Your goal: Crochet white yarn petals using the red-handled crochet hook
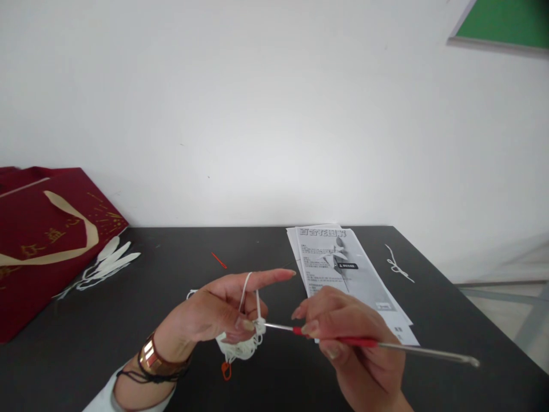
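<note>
Between the thumb and fingers of my left hand is a small piece of white crochet work. A strand of white yarn loops over the stretched-out index finger and runs down to the piece. An orange stitch marker hangs from its lower edge. My right hand is closed round the red grip of a crochet hook, held almost level. Its thin left tip meets the white work beside my left thumb. The exact stitch at the tip is too small to make out.
Printed sheets lie behind my right hand on the dark table. A short white yarn piece is farther right. At left stand a dark red bag and white crocheted petals. A red plastic needle lies mid-table.
</note>
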The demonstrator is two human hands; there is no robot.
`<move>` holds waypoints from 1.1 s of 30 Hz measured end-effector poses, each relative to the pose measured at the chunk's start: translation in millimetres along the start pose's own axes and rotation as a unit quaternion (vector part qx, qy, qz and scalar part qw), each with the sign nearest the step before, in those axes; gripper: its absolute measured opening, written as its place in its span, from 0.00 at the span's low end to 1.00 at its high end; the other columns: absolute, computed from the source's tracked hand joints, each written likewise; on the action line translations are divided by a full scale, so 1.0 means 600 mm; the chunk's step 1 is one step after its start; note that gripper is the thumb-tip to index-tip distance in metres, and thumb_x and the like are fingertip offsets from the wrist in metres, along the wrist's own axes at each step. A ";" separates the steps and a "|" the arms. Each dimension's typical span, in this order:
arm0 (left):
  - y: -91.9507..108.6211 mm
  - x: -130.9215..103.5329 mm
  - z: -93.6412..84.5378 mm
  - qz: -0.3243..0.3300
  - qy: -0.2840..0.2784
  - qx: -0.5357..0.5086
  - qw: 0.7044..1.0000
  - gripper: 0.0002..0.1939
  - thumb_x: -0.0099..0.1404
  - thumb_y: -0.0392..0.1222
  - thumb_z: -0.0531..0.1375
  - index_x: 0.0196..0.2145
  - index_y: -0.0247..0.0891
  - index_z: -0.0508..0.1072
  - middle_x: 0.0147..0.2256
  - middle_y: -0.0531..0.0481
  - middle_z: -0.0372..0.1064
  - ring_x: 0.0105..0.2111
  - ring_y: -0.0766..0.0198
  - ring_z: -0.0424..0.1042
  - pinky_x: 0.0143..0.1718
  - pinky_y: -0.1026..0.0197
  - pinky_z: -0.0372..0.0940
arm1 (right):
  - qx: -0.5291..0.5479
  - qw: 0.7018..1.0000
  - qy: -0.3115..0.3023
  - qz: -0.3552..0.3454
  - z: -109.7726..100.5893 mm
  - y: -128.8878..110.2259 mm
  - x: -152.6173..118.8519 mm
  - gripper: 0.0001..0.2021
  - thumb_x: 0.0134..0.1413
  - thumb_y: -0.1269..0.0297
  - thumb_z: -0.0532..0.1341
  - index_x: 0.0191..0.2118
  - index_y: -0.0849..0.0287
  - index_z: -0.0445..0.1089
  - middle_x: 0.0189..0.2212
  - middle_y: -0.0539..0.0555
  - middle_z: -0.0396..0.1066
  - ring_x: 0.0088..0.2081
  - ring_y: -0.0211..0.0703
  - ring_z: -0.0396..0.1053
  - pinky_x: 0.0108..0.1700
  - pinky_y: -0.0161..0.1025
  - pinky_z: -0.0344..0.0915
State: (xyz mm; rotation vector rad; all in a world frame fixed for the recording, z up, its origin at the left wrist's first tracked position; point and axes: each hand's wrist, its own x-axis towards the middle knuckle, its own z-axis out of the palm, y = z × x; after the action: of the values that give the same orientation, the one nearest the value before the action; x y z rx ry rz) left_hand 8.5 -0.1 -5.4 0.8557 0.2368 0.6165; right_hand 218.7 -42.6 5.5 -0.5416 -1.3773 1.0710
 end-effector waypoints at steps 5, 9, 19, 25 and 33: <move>-0.008 0.001 -0.001 0.017 -0.010 -0.010 1.000 0.35 0.55 0.28 0.63 0.60 0.45 0.65 0.22 0.55 0.63 0.16 0.74 0.55 0.16 0.72 0.52 | -0.217 0.942 -0.088 -0.240 0.008 0.013 -0.001 0.11 0.62 0.68 0.58 0.49 0.57 0.71 0.29 0.54 0.77 0.32 0.45 0.75 0.35 0.44 0.74; -0.015 0.003 -0.001 0.094 -0.010 -0.030 0.995 0.36 0.58 0.30 0.62 0.63 0.46 0.60 0.22 0.56 0.62 0.16 0.73 0.57 0.15 0.72 0.54 | -0.316 0.883 -0.078 -0.337 0.011 0.023 -0.006 0.11 0.62 0.69 0.58 0.49 0.61 0.68 0.31 0.54 0.78 0.34 0.43 0.77 0.42 0.43 0.77; -0.020 0.015 0.037 0.224 0.168 0.010 0.960 0.34 0.61 0.29 0.60 0.62 0.50 0.60 0.21 0.57 0.62 0.18 0.74 0.56 0.19 0.72 0.51 | -0.526 0.747 -0.067 -0.401 0.031 0.014 -0.001 0.07 0.55 0.77 0.61 0.37 0.60 0.74 0.28 0.52 0.79 0.31 0.37 0.76 0.51 0.40 0.74; -0.009 0.006 0.024 0.211 0.136 0.079 0.965 0.35 0.63 0.30 0.60 0.62 0.57 0.58 0.22 0.56 0.63 0.20 0.73 0.59 0.21 0.71 0.53 | -0.447 0.816 -0.060 -0.361 0.015 0.042 -0.017 0.12 0.58 0.73 0.59 0.48 0.63 0.71 0.36 0.58 0.78 0.41 0.46 0.75 0.46 0.42 0.75; -0.010 0.008 0.011 0.194 0.116 0.041 0.973 0.35 0.60 0.28 0.61 0.61 0.52 0.62 0.20 0.56 0.62 0.18 0.73 0.59 0.17 0.71 0.49 | -0.285 0.914 -0.026 -0.288 0.015 0.035 -0.009 0.15 0.61 0.72 0.56 0.52 0.57 0.68 0.33 0.58 0.77 0.34 0.46 0.75 0.31 0.43 0.74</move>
State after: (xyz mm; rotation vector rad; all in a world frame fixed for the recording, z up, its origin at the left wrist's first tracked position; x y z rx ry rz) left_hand 17.9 -4.4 -5.8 0.9170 0.3116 1.0818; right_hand 204.9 -39.9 -13.2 -0.4729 -1.7574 0.1931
